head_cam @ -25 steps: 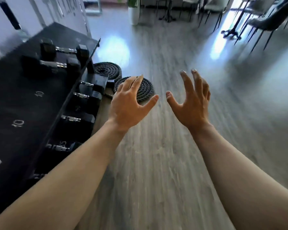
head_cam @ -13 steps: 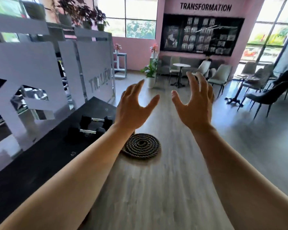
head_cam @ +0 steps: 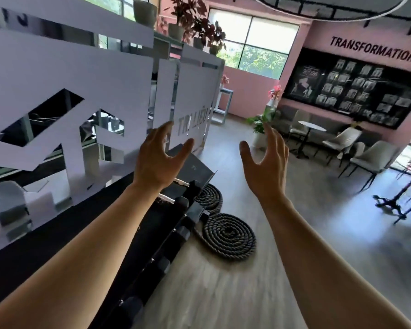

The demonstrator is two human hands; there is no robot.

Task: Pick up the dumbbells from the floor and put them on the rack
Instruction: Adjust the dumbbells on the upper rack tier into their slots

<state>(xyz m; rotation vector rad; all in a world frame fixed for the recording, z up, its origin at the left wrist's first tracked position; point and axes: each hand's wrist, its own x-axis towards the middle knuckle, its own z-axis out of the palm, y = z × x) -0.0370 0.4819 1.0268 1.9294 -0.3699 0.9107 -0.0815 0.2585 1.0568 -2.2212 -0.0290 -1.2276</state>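
Observation:
A black dumbbell rack [head_cam: 133, 243] runs along the left, under a white partition. Black dumbbells with chrome handles [head_cam: 176, 193] lie on its top shelf beneath my left wrist, and more black dumbbells [head_cam: 185, 227] sit along its lower front row. My left hand [head_cam: 157, 160] is raised in the air above the rack, fingers spread, holding nothing. My right hand [head_cam: 266, 162] is up beside it, palm facing left, also empty. No dumbbell shows on the floor.
Two coiled black battle ropes [head_cam: 230, 236] lie on the wood floor against the rack's far end. A white cut-out partition [head_cam: 86, 91] stands behind the rack. Chairs and a round table [head_cam: 311, 127] fill the far right, with a potted plant [head_cam: 261, 124] beyond.
The view has tilted up from the floor and rack to the room. Both hands stay raised, open and empty, now shifted slightly left over the rack's far end.

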